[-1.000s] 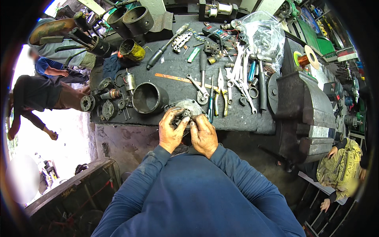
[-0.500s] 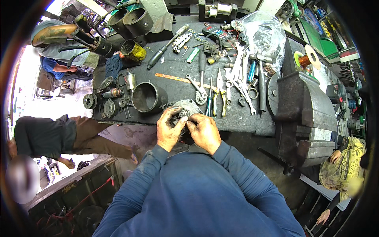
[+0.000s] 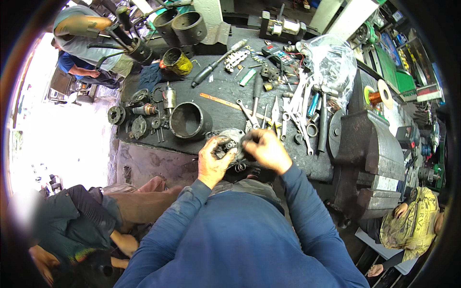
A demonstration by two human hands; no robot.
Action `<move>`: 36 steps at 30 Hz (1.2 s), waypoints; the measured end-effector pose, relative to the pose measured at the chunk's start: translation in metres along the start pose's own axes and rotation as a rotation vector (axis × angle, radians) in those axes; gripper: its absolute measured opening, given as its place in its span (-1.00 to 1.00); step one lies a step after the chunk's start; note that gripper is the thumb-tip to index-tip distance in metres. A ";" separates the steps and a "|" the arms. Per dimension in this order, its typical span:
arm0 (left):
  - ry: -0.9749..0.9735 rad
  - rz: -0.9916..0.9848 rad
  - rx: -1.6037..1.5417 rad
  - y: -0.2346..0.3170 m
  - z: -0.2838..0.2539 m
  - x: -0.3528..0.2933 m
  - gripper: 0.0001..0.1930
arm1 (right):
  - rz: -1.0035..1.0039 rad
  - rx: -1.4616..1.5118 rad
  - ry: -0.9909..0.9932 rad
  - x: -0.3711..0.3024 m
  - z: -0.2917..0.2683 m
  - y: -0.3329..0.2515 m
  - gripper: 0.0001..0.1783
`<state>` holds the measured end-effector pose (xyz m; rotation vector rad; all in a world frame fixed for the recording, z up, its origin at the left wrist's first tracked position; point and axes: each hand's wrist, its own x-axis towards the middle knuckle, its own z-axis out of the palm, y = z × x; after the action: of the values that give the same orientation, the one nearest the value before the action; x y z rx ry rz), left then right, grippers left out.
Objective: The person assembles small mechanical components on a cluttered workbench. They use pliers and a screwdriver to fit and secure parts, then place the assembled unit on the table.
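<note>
My left hand (image 3: 214, 161) is closed around a small round metal part (image 3: 231, 144) that looks like a pinion gear, at the bench's front edge. Just behind it lies a greasy round metal housing (image 3: 236, 134), largely covered by my hands. To the right, my right hand (image 3: 265, 150) is apart from the left, its fingers curled in and slightly blurred; what they pinch, if anything, is hidden. A coil spring (image 3: 240, 167) shows below the hands. Left of the housing stands an open metal cylinder (image 3: 187, 120). Pliers (image 3: 275, 115) lie beyond my right hand.
Wrenches (image 3: 301, 110), a hammer (image 3: 323, 120) and a screwdriver (image 3: 258, 86) lie on the dark bench (image 3: 223, 103). A large vise (image 3: 367, 153) stands right. Motor parts (image 3: 139, 127) sit left. One person (image 3: 91, 230) is low at left, another (image 3: 413, 221) at right.
My right hand has drawn away to the right from the part in my left hand. The spring has come into view. The person at left is now lower and closer; the whole view has shifted.
</note>
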<state>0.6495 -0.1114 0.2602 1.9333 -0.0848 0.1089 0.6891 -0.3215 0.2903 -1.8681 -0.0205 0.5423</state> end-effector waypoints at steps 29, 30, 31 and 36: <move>-0.017 -0.012 -0.013 0.008 -0.002 0.003 -0.67 | -0.226 -0.932 -0.218 0.206 0.021 -0.040 -0.45; -0.028 -0.025 -0.019 0.007 -0.001 0.002 -0.67 | -0.290 -0.849 -0.216 0.205 0.016 -0.038 -0.46; -0.031 -0.031 -0.026 0.006 -0.001 0.003 -0.67 | -0.369 -0.761 -0.208 0.205 0.010 -0.036 -0.48; -0.062 -0.026 -0.052 0.000 -0.004 0.004 -0.66 | -0.526 -0.429 -0.182 0.186 -0.037 -0.038 -0.55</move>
<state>0.6535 -0.1080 0.2616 1.8857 -0.1023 0.0292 0.8789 -0.2902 0.2675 -2.1064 -0.7796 0.3514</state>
